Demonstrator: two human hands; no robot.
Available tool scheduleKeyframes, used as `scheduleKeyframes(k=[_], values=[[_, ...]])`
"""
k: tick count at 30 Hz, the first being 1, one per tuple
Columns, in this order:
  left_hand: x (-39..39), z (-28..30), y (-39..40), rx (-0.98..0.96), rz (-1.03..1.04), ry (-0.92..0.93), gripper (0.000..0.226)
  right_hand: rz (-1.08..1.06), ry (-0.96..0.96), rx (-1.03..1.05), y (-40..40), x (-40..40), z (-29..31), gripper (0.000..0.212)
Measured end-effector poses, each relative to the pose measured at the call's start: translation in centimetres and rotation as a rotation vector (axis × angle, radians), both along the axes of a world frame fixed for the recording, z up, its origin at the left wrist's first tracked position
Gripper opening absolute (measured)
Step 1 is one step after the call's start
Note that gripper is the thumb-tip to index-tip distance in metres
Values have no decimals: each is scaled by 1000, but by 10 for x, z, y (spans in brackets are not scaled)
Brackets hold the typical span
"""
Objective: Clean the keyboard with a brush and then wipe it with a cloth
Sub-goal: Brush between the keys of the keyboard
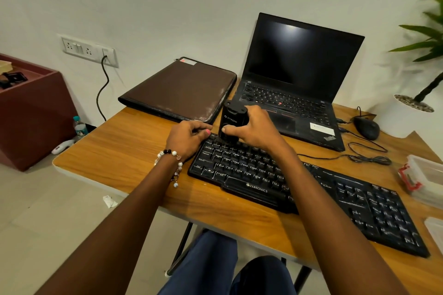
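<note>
A black keyboard (309, 196) lies slanted across the wooden desk (124, 153), dusty with pale specks. My right hand (254, 128) grips a black block-shaped brush (231, 120) held upright, its lower end pressed on the keys at the keyboard's far left corner. My left hand (188, 137), with a bead bracelet on the wrist, rests with curled fingers on the keyboard's far left edge, next to the brush. No cloth can be made out.
An open black laptop (299, 79) stands behind the keyboard, a brown zipped folder (182, 88) to its left. A black mouse (366, 127) and coiled cable (369, 157) lie at right, with clear plastic boxes (424, 179) at the desk's right edge. A potted plant (417, 93) stands far right.
</note>
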State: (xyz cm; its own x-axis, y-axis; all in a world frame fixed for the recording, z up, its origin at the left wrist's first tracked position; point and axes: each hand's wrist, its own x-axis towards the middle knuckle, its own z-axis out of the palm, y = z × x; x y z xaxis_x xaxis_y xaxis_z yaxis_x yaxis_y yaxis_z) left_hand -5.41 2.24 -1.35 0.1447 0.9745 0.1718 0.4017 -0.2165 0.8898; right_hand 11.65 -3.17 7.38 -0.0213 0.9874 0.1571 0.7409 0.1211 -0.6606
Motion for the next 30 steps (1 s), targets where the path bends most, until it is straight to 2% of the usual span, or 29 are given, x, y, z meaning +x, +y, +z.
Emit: scheduleKeyframes(k=[6,9,12,14,20,24,28,30], values=[[1,0,1,-20,10,-7,20,60,-242,-140,-4,30,24,31],[1,0,1,-24,9,-1,19,47,-318,-117,-3,30,36,28],[2,1,0,-22,14,-9,18,15,-141,4,3,11,32,30],[2,1,-1,-19,23,-1,19,29,-42,4,8,-3,23,32],[1,0,0,-29,21,-14,17,-46,-110,-39,11,8,8,33],[1,-1,2,-20,19,-11,16,10,-157,-107,1,18,20,32],[2,0,1,-25,5,-32,16,-18,120,-56,-1,9,22,25],[2,1,0,-28,2,-41,16,-85,180,-35,2,-4,12,25]])
